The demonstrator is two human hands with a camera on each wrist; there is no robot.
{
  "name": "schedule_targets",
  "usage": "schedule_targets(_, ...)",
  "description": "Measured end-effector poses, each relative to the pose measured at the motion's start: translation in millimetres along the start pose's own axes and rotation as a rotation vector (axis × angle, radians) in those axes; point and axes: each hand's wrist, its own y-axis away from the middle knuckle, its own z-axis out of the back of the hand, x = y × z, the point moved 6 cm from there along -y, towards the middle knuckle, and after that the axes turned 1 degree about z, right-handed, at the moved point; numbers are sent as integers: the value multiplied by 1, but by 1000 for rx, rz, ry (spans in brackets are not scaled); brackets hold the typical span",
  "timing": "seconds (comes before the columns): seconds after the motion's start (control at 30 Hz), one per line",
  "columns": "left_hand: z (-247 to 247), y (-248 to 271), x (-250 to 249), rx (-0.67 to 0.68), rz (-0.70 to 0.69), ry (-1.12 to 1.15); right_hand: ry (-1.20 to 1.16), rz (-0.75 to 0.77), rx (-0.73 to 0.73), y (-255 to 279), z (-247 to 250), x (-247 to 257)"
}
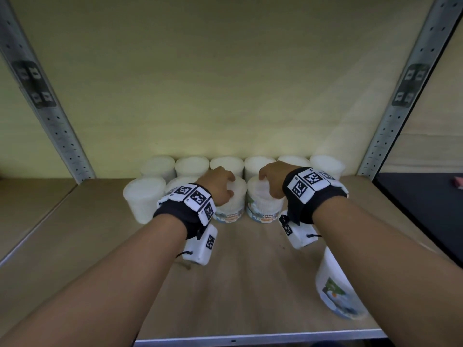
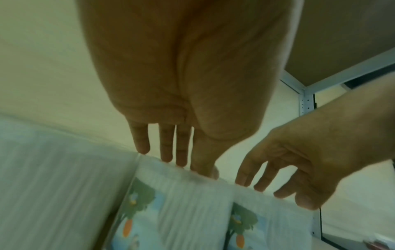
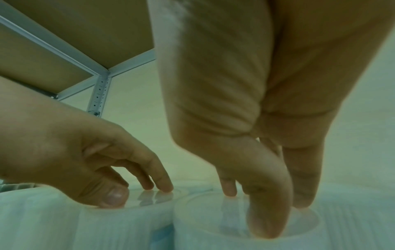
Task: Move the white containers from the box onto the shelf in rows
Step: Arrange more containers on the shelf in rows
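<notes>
- The left hand (image 1: 220, 186) rests fingertips-down on the flat lid of a white container (image 1: 231, 204) in the front row; the fingers are spread and only lightly bent, touching the lid rather than wrapping round it.
- The right hand (image 1: 271, 182) does the same on the neighbouring container (image 1: 263, 206): its thumb (image 3: 269, 203) and fingertips press on the clear lid, with no curl around the tub's side.
- These two tubs stand upright and just beside each other. Each has a colourful label low on its side, one reading "cotton buds".
- To their left in the front row stand two more white tubs (image 1: 144, 199), making four in that row.
- Behind them, a back row of six white tubs (image 1: 226, 165) lines the rear wall of the shelf (image 1: 100, 246).
- Near the front right edge of the shelf, under the right forearm, another labelled tub (image 1: 335, 286) appears blurred and tilted, well apart from the rows.
- Both wrists wear dark bands with black-and-white square markers (image 1: 307, 184) and small white camera units.
- Perforated metal uprights (image 1: 400, 108) frame the shelf on both sides.
- The box is out of sight.
</notes>
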Motion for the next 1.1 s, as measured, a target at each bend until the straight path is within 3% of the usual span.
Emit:
schedule_targets(0.63, 8, 12, -2, 24, -96, 33, 0, 92, -3, 12, 2, 1)
schedule_targets(0.87, 10, 43, -10, 79, -121, -17, 113, 95, 75, 38, -3, 18)
schedule_targets(1.1, 8, 89, -16, 96, -149, -35, 39, 134, 70, 77, -13, 28)
